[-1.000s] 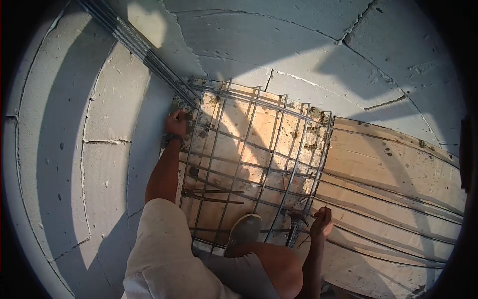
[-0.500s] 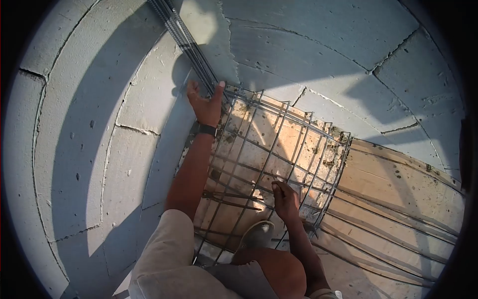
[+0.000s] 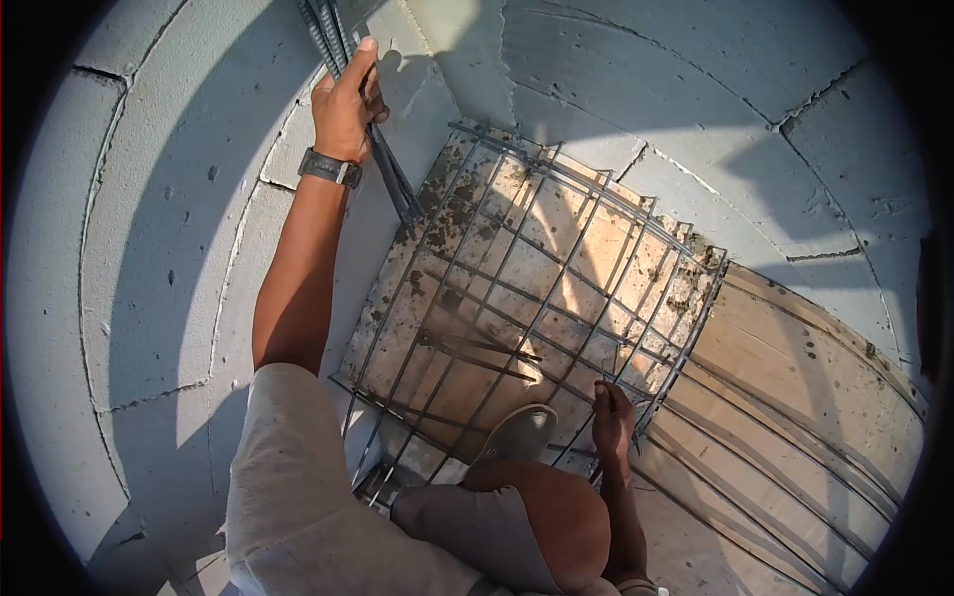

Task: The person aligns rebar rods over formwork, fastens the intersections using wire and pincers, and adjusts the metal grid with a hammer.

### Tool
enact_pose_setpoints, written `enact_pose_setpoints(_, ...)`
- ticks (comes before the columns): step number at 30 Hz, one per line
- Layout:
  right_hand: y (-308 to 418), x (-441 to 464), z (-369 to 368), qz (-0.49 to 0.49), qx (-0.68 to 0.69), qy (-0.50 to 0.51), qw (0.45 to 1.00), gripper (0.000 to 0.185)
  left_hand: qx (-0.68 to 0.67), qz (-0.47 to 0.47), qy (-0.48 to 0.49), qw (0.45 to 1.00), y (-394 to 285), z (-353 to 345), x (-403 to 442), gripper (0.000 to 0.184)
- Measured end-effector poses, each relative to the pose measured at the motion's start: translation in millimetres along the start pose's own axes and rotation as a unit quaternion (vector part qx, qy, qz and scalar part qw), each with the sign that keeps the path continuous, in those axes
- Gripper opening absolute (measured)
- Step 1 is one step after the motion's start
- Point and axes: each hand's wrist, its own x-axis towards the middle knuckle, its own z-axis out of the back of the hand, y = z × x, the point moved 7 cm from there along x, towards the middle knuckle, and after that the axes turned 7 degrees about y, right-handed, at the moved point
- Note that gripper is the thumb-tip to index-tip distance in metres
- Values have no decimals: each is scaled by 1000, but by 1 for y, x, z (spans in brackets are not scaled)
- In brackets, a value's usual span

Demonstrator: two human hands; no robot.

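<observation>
Rebar mesh (image 3: 563, 264) was a wonky grid of thin grey bars over a blotchy board (image 3: 388, 296), and the slim bundle of dark ribbed rods (image 3: 393, 177) leaned at its left, left hand's (image 3: 345, 114) grip wrapped round it; right hand (image 3: 614, 422) looked curled, couldn't tell if holding anything

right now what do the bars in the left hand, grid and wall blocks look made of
Bars in the left hand: probably steel, dull grey, with visible ribbing. Grid: likely steel too, dull grey, from its slim straight rods. Wall blocks: perhaps aerated concrete, matte grey, with small pits and rough joints.
</observation>
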Motion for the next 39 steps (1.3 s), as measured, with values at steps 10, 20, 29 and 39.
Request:
enact_pose_setpoints(10,18,21,0,8,-1,-32,999,37,103,174,-102,974,107,72,-120,43)
enact_pose_setpoints(20,33,22,-26,-17,41,4,999,33,125,170,-138,968,192,82,-153,34)
enact_pose_setpoints(29,51,38,-33,39,50,12,998,36,-47,85,-150,984,123,69,-117,50)
enact_pose_setpoints(39,31,21,-34,47,96,-16,994,32,-111,39,-226,967,126,89,-160,41)
